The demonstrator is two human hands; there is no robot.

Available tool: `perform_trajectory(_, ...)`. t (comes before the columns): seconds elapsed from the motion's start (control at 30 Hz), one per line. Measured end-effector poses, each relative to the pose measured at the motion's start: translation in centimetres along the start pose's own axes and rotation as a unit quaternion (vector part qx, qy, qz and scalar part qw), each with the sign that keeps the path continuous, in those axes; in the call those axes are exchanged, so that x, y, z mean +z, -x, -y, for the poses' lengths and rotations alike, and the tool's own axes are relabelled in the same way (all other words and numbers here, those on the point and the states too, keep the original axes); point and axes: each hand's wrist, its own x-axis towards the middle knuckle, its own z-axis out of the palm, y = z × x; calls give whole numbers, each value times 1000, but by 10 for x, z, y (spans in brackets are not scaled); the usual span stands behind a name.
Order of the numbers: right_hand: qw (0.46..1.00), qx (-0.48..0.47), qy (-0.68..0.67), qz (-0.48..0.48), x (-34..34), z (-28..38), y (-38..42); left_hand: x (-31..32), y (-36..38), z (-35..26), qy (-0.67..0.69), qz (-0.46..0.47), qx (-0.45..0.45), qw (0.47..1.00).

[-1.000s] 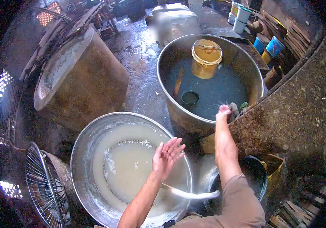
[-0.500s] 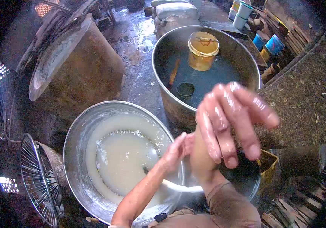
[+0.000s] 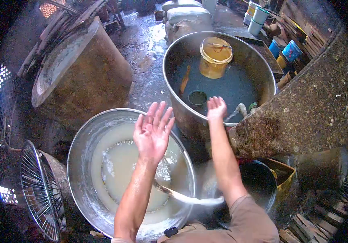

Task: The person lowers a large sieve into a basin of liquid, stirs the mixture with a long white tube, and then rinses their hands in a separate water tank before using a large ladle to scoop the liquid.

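My left hand [image 3: 153,137] is raised over a wide metal basin [image 3: 76,178], palm up with its fingers spread and nothing in it. My right hand [image 3: 217,108] is held up by the near rim of a large metal vat [image 3: 166,83]; its fingers are slightly bent and it looks empty. Cloudy, whitish liquid [image 3: 121,174] fills the basin. A long stick [image 3: 196,200], whitish at its near end, leans across the basin's right rim with its dark part in the liquid. Neither hand touches it.
A yellowish bucket [image 3: 214,62], a small round bowl [image 3: 198,98] and a wooden piece [image 3: 185,81] are in the vat's dark liquid. A tilted large drum [image 3: 97,67] stands left, a wire fan guard [image 3: 40,192] below it. A rough ledge [image 3: 303,109] borders the right.
My right hand has moved down and away from close to the camera, toward the vat's rim. My left hand has shifted left and up, its palm now turned up with fingers spread.
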Motion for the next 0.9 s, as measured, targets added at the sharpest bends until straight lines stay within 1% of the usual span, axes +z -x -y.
perform_trajectory(0.03, 998, -6, -19, -67, -28, 0, -35, -2, 3, -3, -39, -1, -7, 999)
perform_trajectory(0.07, 990, -12, -38, -134, -47, 4, -59, -5, 6, -3, -41, -1, -6, 999)
perform_trajectory(0.13, 955, -82, -29, -283, -50, 18, -70, -17, 10, 3, -65, -25, -33, 997)
perform_trajectory(0.2, 946, -101, -47, -303, -44, 27, -72, -27, 14, 8, -69, -36, -35, 996)
perform_trajectory(0.23, 936, -94, -25, -339, -48, 33, -84, -31, 16, 8, -82, -42, -45, 995)
perform_trajectory(0.27, 936, -93, -26, -337, -56, 32, -98, -35, 17, 9, -94, -47, -55, 993)
perform_trajectory(0.37, 975, -88, -71, -189, -88, 22, -127, -42, 23, 5, -113, -61, -55, 990)
perform_trajectory(0.47, 990, -81, -114, -36, -103, 13, -144, -46, 16, 0, -130, -65, -54, 988)
perform_trajectory(0.5, 989, -4, -141, 37, -95, 13, -124, -47, 15, 2, -151, -67, -62, 984)
perform_trajectory(0.53, 991, 39, -117, 45, -66, 15, -84, -48, 13, 4, -171, -68, -69, 980)
perform_trajectory(0.57, 992, 35, -100, 68, -39, 12, -48, -49, 12, 8, -169, -72, -72, 980)
perform_trajectory(0.6, 977, 82, -177, 84, -8, 19, -2, -48, 10, 15, -207, -76, -83, 972)
perform_trajectory(0.63, 959, 114, -200, 166, 5, 26, 27, -48, 9, 23, -244, -79, -93, 962)
perform_trajectory(0.67, 932, 146, -221, 247, 12, 33, 52, -47, 9, 31, -242, -83, -96, 962)
perform_trajectory(0.7, 857, 174, -284, 394, 18, 42, 75, -46, 10, 39, -264, -69, -107, 956)
perform_trajectory(0.73, 753, 195, -339, 529, 27, 50, 99, -45, 10, 46, -287, -53, -117, 949)
perform_trajectory(0.77, 654, 197, -353, 639, 44, 62, 123, -44, 12, 51, -278, -32, -139, 950)
perform_trajectory(0.8, 466, 254, -399, 748, 72, 67, 138, -44, 15, 58, -282, -2, -150, 948)
perform_trajectory(0.83, 418, 240, -375, 792, 88, 75, 162, -46, 18, 65, -279, 25, -177, 944)
perform_trajectory(0.87, 409, 217, -355, 812, 108, 86, 184, -48, 20, 71, -275, 51, -204, 938)
perform_trajectory(0.9, 405, 200, -339, 825, 128, 96, 205, -24, 28, 72, -298, 25, -240, 924)
